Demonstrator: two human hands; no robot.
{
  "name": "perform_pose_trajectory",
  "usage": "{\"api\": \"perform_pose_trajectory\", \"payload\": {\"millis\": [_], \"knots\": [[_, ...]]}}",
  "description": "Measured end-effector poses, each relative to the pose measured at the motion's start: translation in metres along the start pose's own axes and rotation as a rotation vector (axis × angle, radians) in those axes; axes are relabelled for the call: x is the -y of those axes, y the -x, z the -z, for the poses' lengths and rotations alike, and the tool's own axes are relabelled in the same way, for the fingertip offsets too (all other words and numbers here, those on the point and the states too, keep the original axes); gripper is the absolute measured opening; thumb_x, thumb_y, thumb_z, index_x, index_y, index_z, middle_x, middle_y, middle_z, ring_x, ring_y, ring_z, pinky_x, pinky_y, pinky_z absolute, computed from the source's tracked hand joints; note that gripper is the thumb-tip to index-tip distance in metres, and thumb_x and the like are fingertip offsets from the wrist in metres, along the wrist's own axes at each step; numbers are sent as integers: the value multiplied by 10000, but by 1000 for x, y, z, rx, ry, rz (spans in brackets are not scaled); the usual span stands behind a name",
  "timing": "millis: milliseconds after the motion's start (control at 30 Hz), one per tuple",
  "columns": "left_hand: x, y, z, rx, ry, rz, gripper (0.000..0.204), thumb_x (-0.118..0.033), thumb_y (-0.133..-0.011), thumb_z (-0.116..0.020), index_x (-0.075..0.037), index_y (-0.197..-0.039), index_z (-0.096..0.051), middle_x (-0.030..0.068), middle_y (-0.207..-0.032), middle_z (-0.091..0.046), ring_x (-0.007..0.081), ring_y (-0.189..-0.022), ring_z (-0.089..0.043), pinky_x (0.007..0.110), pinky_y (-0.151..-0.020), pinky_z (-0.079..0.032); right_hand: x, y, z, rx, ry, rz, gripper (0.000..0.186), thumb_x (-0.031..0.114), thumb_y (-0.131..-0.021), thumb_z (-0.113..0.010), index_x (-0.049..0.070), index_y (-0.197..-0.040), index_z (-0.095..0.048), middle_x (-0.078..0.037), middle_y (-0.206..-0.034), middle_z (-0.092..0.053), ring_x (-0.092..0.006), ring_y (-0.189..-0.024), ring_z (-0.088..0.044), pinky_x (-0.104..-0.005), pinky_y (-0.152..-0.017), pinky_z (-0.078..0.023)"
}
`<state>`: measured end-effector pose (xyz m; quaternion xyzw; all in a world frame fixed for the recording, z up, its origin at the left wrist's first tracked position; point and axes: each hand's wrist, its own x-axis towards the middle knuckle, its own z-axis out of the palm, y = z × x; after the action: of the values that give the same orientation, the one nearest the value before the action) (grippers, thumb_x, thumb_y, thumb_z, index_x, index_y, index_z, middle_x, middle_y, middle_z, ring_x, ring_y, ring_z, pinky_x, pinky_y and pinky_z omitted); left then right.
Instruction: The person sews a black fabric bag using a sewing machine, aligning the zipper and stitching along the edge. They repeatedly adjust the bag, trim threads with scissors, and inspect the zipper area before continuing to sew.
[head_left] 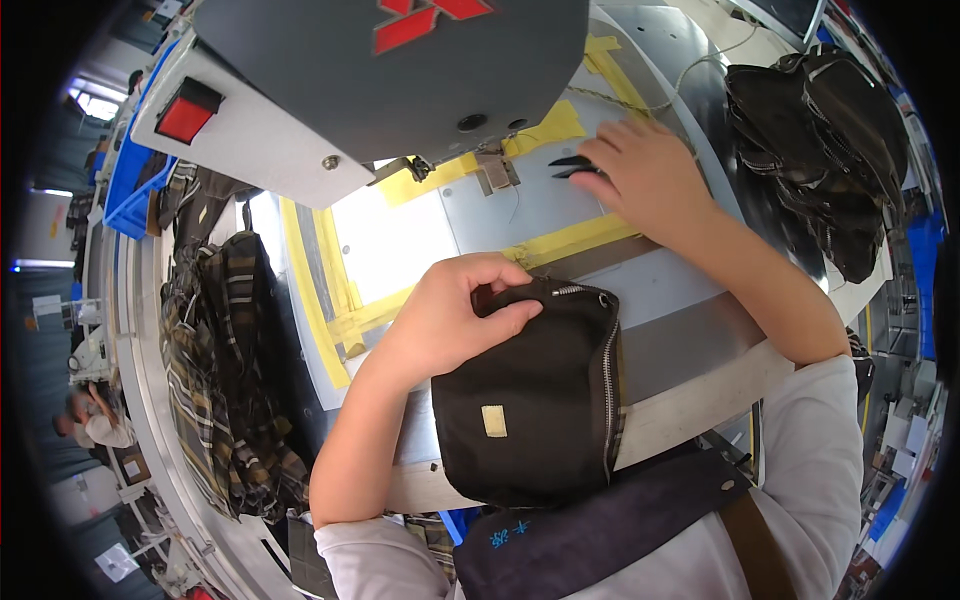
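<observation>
My left hand [455, 315] pinches the upper edge of a dark brown fabric piece [530, 400], between thumb and fingers. A metal zipper [608, 380] runs down the right side of this piece, and a small pale yellow patch [494, 421] sits on its front. The piece hangs over the table's near edge toward my lap. Farther right, my right hand [645, 170] is closed round black thread snips [572, 167], their two tips pointing left toward the sewing machine's needle area [495, 170]. A loose thread hangs by the metal foot there.
The grey sewing machine head [400, 90] with a red switch [188, 112] overhangs the plate. Yellow tape [570, 238] lines the work plate. Plaid garments [225, 360] lie at left, dark zippered pieces [815, 140] at right. A blue bin [135, 205] stands far left; another person [100, 415] sits beyond.
</observation>
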<state>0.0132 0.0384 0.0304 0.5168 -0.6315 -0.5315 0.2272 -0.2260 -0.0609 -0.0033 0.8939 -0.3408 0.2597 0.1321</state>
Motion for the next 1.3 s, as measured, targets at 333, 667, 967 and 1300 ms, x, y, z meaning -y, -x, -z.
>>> {"api": "perform_pose_trajectory", "payload": {"millis": [333, 667, 967, 1300], "knots": [[-5, 0, -10, -149, -237, -97, 200, -117, -760, -767, 11, -876, -665, 64, -714, -554, 158, -624, -501, 284, -592, -425, 62, 11, 26, 145, -860, -138, 150, 184, -845, -675, 50, -807, -619, -72, -733, -575, -256, -692, -559, -367, -630, -439], [12, -8, -17, -284, -146, -320, 168, -69, -756, -779, -4, -841, -649, 48, -713, -522, 187, -626, -507, 282, -595, -426, 51, 6, 25, 507, -1437, -602, 117, 136, -900, -668, 26, -901, -628, -1, -805, -588, -64, -767, -535, -239, -658, -437], [16, -5, -21, -466, -423, -744, 211, -7, -660, -782, -74, -783, -624, 28, -785, -601, 187, -676, -612, 272, -551, -487, 42, 14, 26, -44, -891, 140, 158, 63, -713, -739, 43, -843, -652, -43, -809, -604, -210, -687, -584, -313, -593, -478], [20, -2, -20, -526, -568, -1063, 203, -79, -627, -780, -111, -775, -643, 11, -796, -603, 174, -679, -627, 257, -520, -481, 43, 17, 28, -274, -685, 466, 136, 116, -698, -674, 58, -812, -627, -45, -880, -605, -201, -768, -597, -322, -699, -546]]}}
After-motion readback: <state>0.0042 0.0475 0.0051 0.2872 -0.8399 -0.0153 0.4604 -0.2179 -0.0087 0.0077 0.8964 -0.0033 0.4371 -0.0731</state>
